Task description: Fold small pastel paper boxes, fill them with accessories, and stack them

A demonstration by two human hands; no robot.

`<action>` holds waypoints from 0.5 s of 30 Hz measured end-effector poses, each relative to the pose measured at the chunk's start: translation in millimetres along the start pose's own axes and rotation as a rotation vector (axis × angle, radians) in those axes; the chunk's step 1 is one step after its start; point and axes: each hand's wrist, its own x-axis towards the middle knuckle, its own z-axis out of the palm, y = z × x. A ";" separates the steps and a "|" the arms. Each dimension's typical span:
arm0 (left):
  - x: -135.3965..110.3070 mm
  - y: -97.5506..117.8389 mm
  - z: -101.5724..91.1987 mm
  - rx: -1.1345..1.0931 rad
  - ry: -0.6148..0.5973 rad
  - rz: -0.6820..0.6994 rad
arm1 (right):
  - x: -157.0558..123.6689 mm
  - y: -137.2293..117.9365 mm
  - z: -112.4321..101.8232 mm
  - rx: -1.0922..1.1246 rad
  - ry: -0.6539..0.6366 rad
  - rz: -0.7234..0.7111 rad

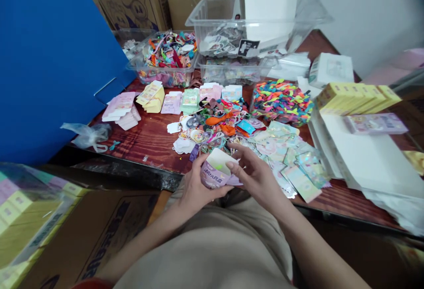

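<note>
A small purple and white paper box [214,175] is open at its top, just over the front edge of the table. My left hand [195,187] wraps round its left side and bottom. On its right side, my right hand [256,169] has its thumb at the flap, with the fingers curled behind. Something green shows inside the box, too small to name. Just beyond my hands lies a pile of hair ties [221,119] and small trinkets. To the right of the pile, shiny pastel packets [281,147] are spread over the table.
Flat folded boxes [121,108] lie at the back left. A clear bin [281,103] holds bright colourful pieces. Behind stand plastic tubs [168,55]. Yellow boxes [357,96] line the right side, beside a purple box [376,123]. A blue panel [56,59] borders the left.
</note>
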 end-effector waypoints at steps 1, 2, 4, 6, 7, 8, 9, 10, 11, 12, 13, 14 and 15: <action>1.2 -0.8 -0.5 -0.018 -0.015 0.030 | -0.5 4.2 4.1 0.152 -0.072 0.135; 2.4 -1.6 -0.9 -0.032 -0.035 0.058 | -1.1 8.3 8.3 0.282 -0.133 0.242; 4.8 -3.0 -1.7 -0.041 -0.066 0.092 | -2.8 15.4 15.4 0.423 -0.184 0.342; 6.4 -3.6 -2.3 -0.021 -0.092 0.094 | -5.3 20.3 18.7 0.361 -0.134 0.258; 6.7 -3.5 -2.3 -0.001 -0.104 0.083 | -6.7 21.8 18.6 0.272 -0.088 0.161; 6.7 -3.2 -2.1 0.017 -0.114 0.068 | -8.3 22.6 17.6 0.172 -0.041 0.047; 6.4 -2.7 -1.6 0.025 -0.113 0.053 | -9.8 23.0 15.8 0.085 -0.007 -0.067; 5.9 -2.1 -0.7 0.021 -0.103 0.033 | -11.2 23.1 13.8 0.023 0.005 -0.162; 5.3 -1.5 0.4 0.009 -0.082 0.011 | -12.4 23.1 11.7 -0.009 -0.005 -0.228; 4.7 -1.1 1.6 -0.003 -0.056 -0.014 | -13.3 23.2 9.9 -0.016 -0.031 -0.256; 4.1 -0.7 2.9 -0.010 -0.036 -0.034 | -13.8 23.4 8.7 -0.006 -0.055 -0.251; 3.6 -0.5 4.1 -0.007 -0.028 -0.045 | -13.9 23.9 8.1 0.014 -0.070 -0.224; 3.1 -0.4 5.3 0.006 -0.025 -0.046 | -13.7 24.6 8.2 0.044 -0.072 -0.177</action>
